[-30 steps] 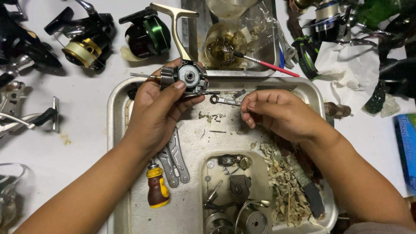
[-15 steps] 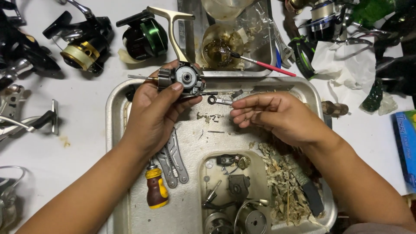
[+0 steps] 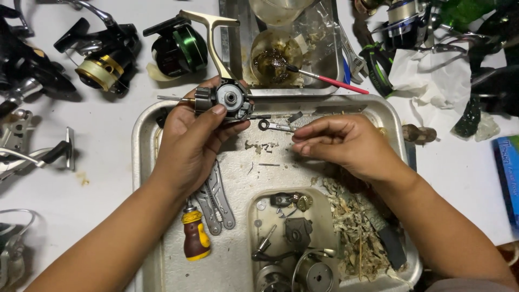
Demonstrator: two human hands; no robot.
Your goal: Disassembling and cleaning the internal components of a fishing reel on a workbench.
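Note:
My left hand (image 3: 192, 138) grips an opened fishing reel body (image 3: 226, 97) with a gold foot, held over the far edge of a metal tray (image 3: 151, 238). Its round gear opening faces up. My right hand (image 3: 346, 141) hovers over the tray to the right of the reel, fingers pinched together; whether a tiny part sits between them is hidden. A small spanner (image 3: 274, 126) lies on the tray between the two hands.
A yellow-and-brown screwdriver (image 3: 193, 238), flat metal tools (image 3: 213, 197), loose reel parts (image 3: 294, 238) and debris (image 3: 351, 232) lie in the tray. Other reels (image 3: 102, 54) sit at left and top right. A grease cup with a red brush (image 3: 330, 80) stands beyond the tray.
My right hand has shifted slightly left toward the reel. The left hand and reel have stayed almost still.

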